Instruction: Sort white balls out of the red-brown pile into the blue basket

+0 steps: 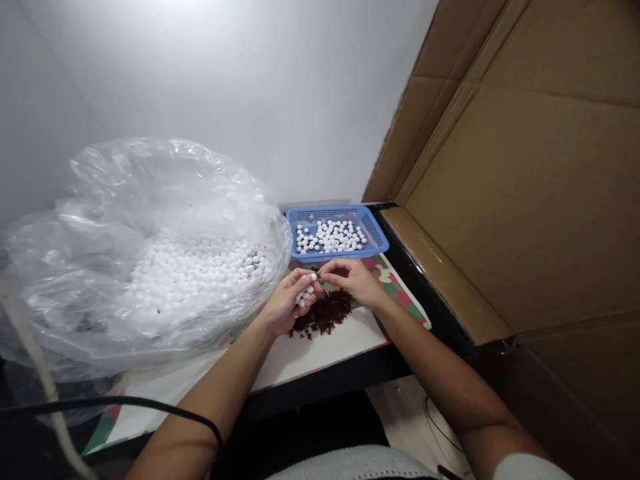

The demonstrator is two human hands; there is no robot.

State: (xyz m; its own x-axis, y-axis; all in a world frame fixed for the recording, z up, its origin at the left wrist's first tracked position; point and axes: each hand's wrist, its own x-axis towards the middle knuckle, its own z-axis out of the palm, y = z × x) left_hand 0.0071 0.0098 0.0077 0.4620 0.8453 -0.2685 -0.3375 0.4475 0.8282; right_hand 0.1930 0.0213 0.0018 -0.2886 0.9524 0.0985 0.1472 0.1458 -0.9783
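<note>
Several small white balls (304,297) lie in my left hand (284,303), whose fingers curl around them. One more white ball (314,277) is pinched at the tips of its thumb and forefinger. Close against that ball, the thumb and forefinger of my right hand (356,280) are pressed together; whatever is between them is too small to make out. Below both hands sits a loose heap of dark reddish-brown small pieces (330,312), partly covered by the left hand.
A large clear plastic bag (200,173) full of white balls stands on the left. Behind my hands is a blue basket (340,256) with more white balls. A patterned sheet (407,297) covers the table. Cardboard (525,173) walls the right side; a black cable (125,401) crosses my left forearm.
</note>
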